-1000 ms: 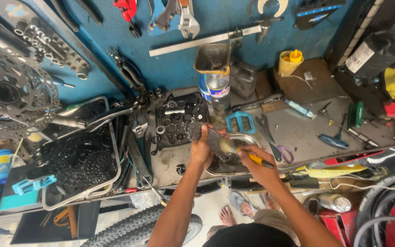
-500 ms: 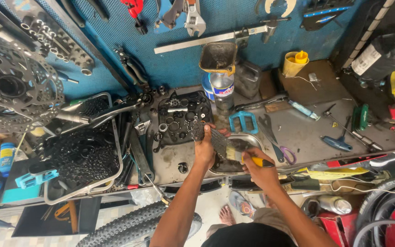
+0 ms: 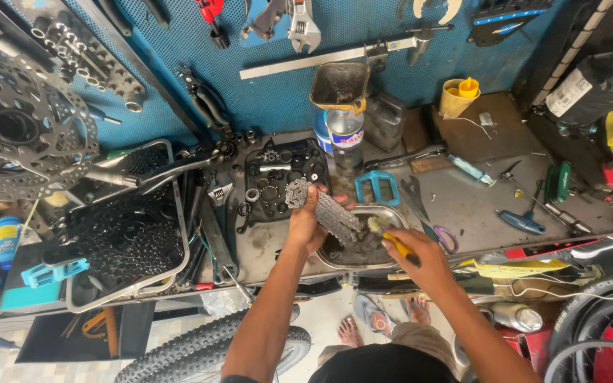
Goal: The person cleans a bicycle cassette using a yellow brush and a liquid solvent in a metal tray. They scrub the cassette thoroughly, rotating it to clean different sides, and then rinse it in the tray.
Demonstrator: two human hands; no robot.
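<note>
The left hand (image 3: pixel 305 225) is clamped on a coiled bicycle chain (image 3: pixel 321 207), and the right hand (image 3: pixel 414 250) grips a yellow-handled brush (image 3: pixel 386 234) over the metal bowl (image 3: pixel 391 214) at the workbench's (image 3: pixel 462 206) front edge. The chain looks heavy, floppy and greasy; bunching it gives the firmest hold.

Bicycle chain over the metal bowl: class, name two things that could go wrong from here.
1. The bicycle chain is bunched in the left hand above the metal bowl; a slack loop might slip and splash dirty liquid.
2. The right hand works a yellow-handled brush close to the left hand's fingers, so it could scrape them.
</note>
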